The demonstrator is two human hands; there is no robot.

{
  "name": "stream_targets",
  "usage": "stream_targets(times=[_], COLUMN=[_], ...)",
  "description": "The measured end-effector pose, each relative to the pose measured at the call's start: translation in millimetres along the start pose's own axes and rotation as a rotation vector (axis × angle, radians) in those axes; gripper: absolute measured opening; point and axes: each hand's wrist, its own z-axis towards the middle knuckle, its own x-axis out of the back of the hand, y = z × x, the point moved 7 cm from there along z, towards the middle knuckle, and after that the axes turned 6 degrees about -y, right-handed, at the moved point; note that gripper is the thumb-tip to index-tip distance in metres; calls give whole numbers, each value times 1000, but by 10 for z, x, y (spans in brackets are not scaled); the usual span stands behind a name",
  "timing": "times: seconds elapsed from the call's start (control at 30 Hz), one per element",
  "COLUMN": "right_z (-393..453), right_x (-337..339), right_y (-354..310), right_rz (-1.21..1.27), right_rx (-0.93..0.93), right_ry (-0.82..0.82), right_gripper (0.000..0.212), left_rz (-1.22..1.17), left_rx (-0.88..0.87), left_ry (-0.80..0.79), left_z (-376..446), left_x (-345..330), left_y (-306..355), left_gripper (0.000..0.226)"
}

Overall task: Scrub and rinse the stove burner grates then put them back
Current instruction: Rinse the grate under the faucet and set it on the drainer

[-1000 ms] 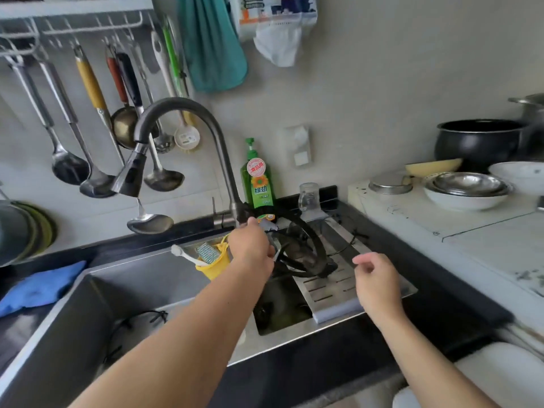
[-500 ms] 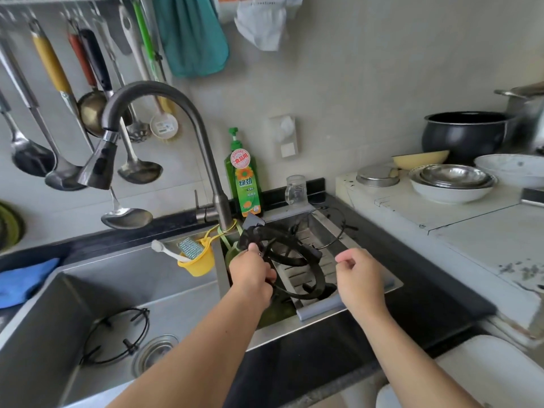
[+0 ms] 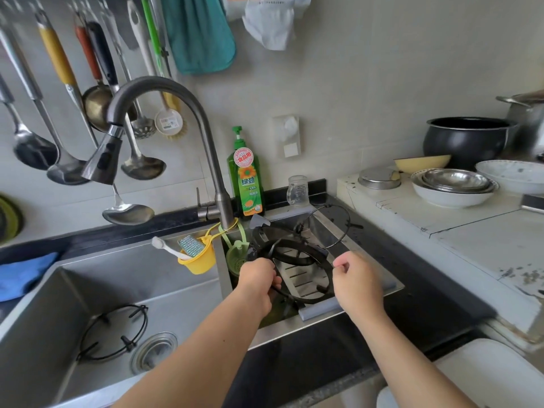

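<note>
Now: steel sink (image 3: 88, 290), wire ring (image 3: 114, 334) on its floor | black grate (image 3: 297, 254) over drain rack (image 3: 306, 278), gripped at near rim by left hand (image 3: 257, 278) | right hand (image 3: 354, 281) curled at grate's right edge, contact unclear

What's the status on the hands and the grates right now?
Left hand grips heavy black grate over the drain rack. Right hand pinches its other rim. Thin wire grate lies in the sink basin, another behind.
</note>
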Motion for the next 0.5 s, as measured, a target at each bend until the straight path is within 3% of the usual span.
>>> stream_targets(times=[0.2, 0.3, 0.5], right_z=[-104, -219, -454], right_x=[43, 14, -870], right_y=[-118, -737, -2129], right_rz=[30, 66, 106], right_rx=[-16, 141, 317], right_ry=[-12, -22, -476], right_gripper=[16, 14, 32], left_rz=[265, 430, 781], left_rx=[-22, -130, -105], left_ry=[-61, -46, 48], left_z=[-257, -338, -448], left_x=[513, 1101, 2373], left_y=[144, 382, 484], left_gripper=[9, 13, 14])
